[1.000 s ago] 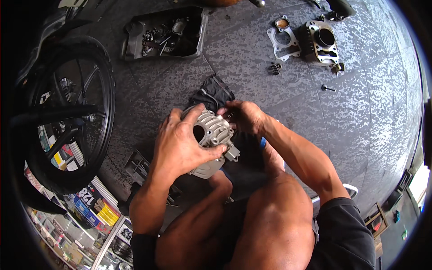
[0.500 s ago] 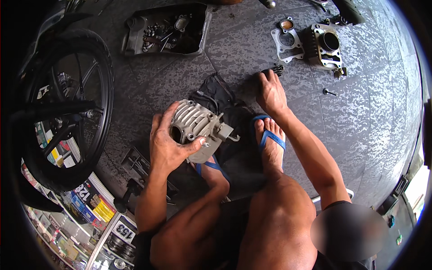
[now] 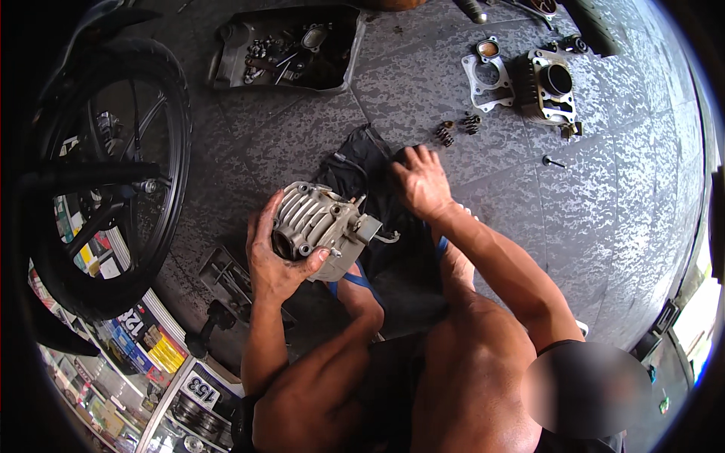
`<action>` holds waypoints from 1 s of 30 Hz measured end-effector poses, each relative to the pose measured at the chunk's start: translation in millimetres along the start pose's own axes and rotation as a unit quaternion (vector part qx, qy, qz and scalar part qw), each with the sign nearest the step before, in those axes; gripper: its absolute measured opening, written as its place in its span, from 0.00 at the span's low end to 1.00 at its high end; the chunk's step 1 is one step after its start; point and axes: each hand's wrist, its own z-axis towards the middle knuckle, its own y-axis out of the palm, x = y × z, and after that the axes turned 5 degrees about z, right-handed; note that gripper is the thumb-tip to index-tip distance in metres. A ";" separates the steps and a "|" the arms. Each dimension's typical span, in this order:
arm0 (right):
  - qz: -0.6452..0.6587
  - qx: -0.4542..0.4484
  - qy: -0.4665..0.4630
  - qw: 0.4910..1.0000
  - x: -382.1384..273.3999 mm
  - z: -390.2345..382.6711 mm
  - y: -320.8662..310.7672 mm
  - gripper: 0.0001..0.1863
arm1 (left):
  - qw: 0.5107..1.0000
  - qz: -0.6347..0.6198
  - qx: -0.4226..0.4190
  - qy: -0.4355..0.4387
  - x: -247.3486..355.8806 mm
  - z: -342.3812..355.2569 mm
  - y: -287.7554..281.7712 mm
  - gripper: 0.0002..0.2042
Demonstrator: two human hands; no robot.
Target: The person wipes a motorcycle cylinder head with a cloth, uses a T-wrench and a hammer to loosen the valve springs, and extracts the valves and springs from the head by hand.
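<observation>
A grey finned engine cylinder head [image 3: 325, 226] is held up over my left foot. My left hand [image 3: 276, 253] grips it from its left side, thumb along the near edge and fingers behind the fins. My right hand [image 3: 423, 181] is low by the right edge of a crumpled black cloth [image 3: 362, 155], fingers curled. Its fingertips are against the dark cloth area, and what they hold, if anything, is hidden. Just beyond that hand, valve springs [image 3: 445, 134] lie on the floor, with another spring group [image 3: 472, 123] beside them.
An engine cylinder block [image 3: 550, 87] stands at the far right beside a metal gasket [image 3: 487, 83]. A bolt [image 3: 553, 161] lies nearer. A dark tray [image 3: 340, 72] with loose hardware is at the back. A motorcycle wheel [image 3: 177, 181] and a glass display case [image 3: 162, 408] are on the left.
My right hand has moved left and nearer, away from the springs to the cloth, uncovering springs on the floor. My left hand has lowered the cylinder head slightly and shifted it left.
</observation>
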 end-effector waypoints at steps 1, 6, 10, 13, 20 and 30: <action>0.004 -0.017 0.016 1.000 -3.0 3.7 3.0 0.12 | 1.000 -0.001 0.003 0.005 -2.1 -0.8 0.7 0.50; 0.021 -0.017 0.012 1.000 -8.3 8.8 7.4 0.12 | 1.000 -0.010 0.023 0.017 -2.1 -5.6 2.6 0.51; 0.070 0.012 0.037 0.997 4.5 6.1 13.2 0.11 | 0.998 -0.027 0.034 0.037 -3.1 -1.3 14.1 0.53; 0.113 0.097 0.093 0.985 18.4 -2.8 10.4 0.10 | 0.996 -0.011 0.053 0.076 -8.3 0.5 20.6 0.54; 0.173 0.100 0.205 0.958 21.4 -25.8 -19.6 0.11 | 0.996 -0.004 0.042 0.075 -10.8 -0.4 32.5 0.53; 0.569 -0.123 0.282 0.763 -23.6 -24.3 -49.4 0.28 | 0.984 -0.134 0.105 0.060 -29.2 -19.7 47.2 0.63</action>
